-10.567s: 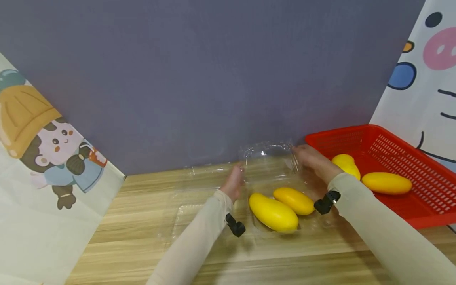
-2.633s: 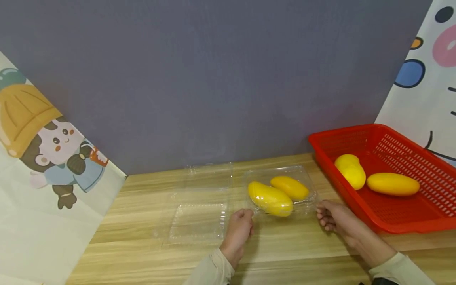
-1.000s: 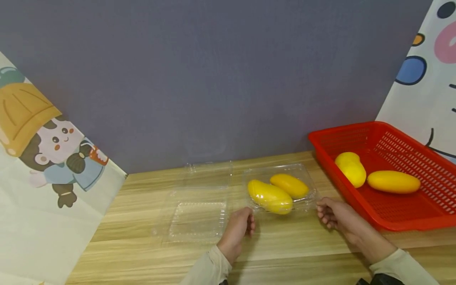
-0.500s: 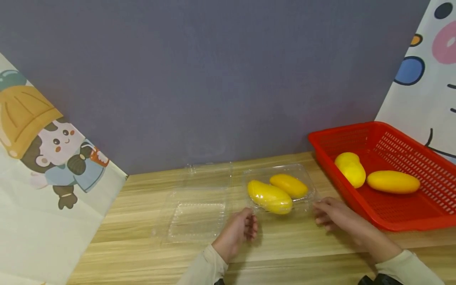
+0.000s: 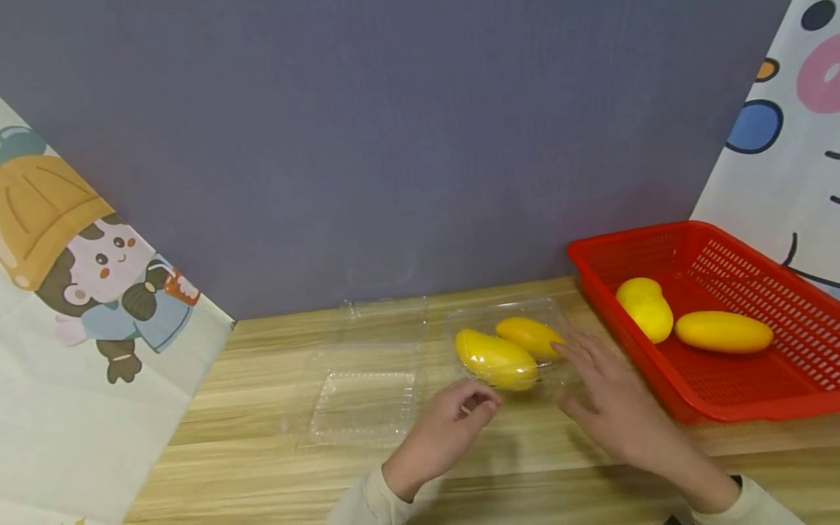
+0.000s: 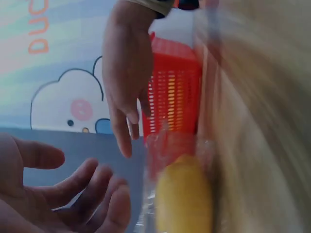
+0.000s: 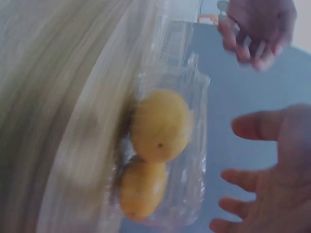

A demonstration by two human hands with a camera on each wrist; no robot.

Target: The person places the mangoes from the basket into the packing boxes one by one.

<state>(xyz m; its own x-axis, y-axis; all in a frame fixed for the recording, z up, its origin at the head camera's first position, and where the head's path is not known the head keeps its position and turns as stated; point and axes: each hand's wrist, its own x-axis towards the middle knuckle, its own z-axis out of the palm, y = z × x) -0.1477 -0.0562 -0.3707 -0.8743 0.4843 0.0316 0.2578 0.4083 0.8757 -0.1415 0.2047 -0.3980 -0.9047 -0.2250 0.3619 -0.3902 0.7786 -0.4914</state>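
Observation:
Two yellow mangoes, a larger one and a smaller one, lie inside a clear plastic clamshell box with its lid folded down over them. My left hand is at the box's near left corner, fingers loosely bent and holding nothing. Above the box's right side is my right hand, its fingers spread and its fingertips overlapping the lid in the head view. Both wrist views show bare palms, with the larger mango behind the clear plastic in the right wrist view.
A second clear clamshell box lies unfolded on the wooden table to the left. At the right stands a red perforated basket with a rounded yellow fruit and a long yellow one. A grey wall rises behind.
The box's lid stood raised in the oldest frame and is now down. Both hands have since let go of its near corners; the right has moved up over the box's right side.

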